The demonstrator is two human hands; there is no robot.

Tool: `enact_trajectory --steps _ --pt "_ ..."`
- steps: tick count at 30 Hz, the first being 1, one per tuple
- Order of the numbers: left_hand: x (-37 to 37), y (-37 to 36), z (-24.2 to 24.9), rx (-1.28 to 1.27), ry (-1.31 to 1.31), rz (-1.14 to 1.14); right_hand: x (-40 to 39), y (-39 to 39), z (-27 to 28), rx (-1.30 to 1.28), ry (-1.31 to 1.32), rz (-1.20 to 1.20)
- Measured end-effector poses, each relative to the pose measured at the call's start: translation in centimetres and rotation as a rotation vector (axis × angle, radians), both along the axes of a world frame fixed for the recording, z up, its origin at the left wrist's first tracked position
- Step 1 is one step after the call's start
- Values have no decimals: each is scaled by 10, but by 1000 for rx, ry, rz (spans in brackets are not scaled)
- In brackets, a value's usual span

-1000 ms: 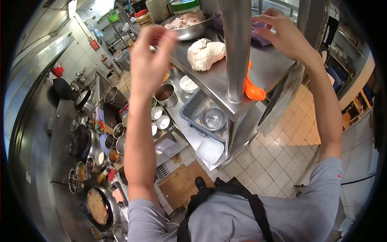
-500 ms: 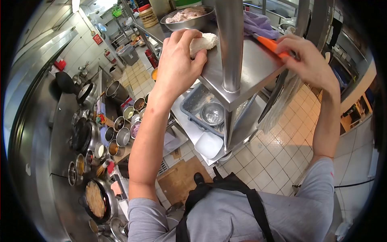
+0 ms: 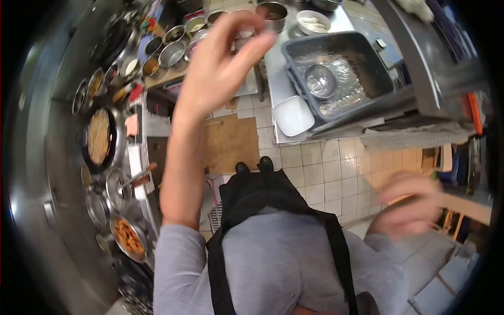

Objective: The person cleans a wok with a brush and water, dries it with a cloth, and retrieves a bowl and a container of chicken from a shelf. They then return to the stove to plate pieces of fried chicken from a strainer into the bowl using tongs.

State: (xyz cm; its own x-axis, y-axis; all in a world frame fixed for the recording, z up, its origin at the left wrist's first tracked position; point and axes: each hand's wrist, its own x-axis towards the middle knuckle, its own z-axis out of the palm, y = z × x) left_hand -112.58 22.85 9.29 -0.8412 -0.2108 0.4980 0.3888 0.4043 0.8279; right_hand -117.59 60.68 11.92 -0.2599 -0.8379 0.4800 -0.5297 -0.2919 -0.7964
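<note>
My left hand [image 3: 223,68] is raised over the sauce and ingredient pots, its thumb and fingers apart and nothing between them. To its right, a grey plastic tub [image 3: 386,65] holds a round metal bowl [image 3: 320,82], with a white square dish [image 3: 294,116] beside it. My right hand [image 3: 409,205] hangs over the tiled floor at the right, smeared by motion, so its grip cannot be made out. The orange-handled tool [image 3: 475,113] lies by the edge of the metal shelf, apart from my right hand. Part of the white lump [image 3: 416,8] shows on the shelf at the top.
On the left, a pan [image 3: 98,137] with a flat browned food and a pan of orange-brown pieces [image 3: 129,237] stand on the stove. Several metal pots surround a pot [image 3: 172,53]. A cloth [image 3: 415,137] hangs below the shelf. Cardboard [image 3: 231,144] lies on the floor.
The view has tilted down and turned toward the stove side. My left hand has come off the white lump. My right hand has let go of the orange-handled tool and moved down toward my body.
</note>
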Motion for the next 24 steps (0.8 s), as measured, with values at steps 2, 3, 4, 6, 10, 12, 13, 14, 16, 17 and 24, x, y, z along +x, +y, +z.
enact_trajectory --steps 2,3,4,6,10,12,13,14,16,17,24 --pt "64 -25 -106 322 -318 241 13 -34 -78 386 -470 310" --pt "106 -27 -168 45 -400 498 27 -65 -134 647 -843 144" --pt "157 -19 -216 46 -685 633 35 -81 -215 676 -964 -27" --pt "294 17 -381 -80 -960 850 51 -92 -341 733 -1139 -371" --pt "562 176 -510 647 -1690 1015 10 -100 -471 442 -1560 -525" --pt "662 264 -536 898 -1724 1198 10 -127 -451 434 -1517 -801" --pt "701 303 -553 1184 -1672 1403 -2 -120 -450 545 -1564 -638" --pt "707 316 -517 1440 -1605 1466 -27 -116 -476 498 -1556 -631" --pt "724 346 -488 1606 -1366 1476 -52 -117 -509 416 -1554 -624" --pt "735 356 -480 1677 -1242 1476 -60 -120 -514 383 -1571 -616" --pt "784 365 -511 1391 -998 1637 46 -149 -508 657 -1229 -489"
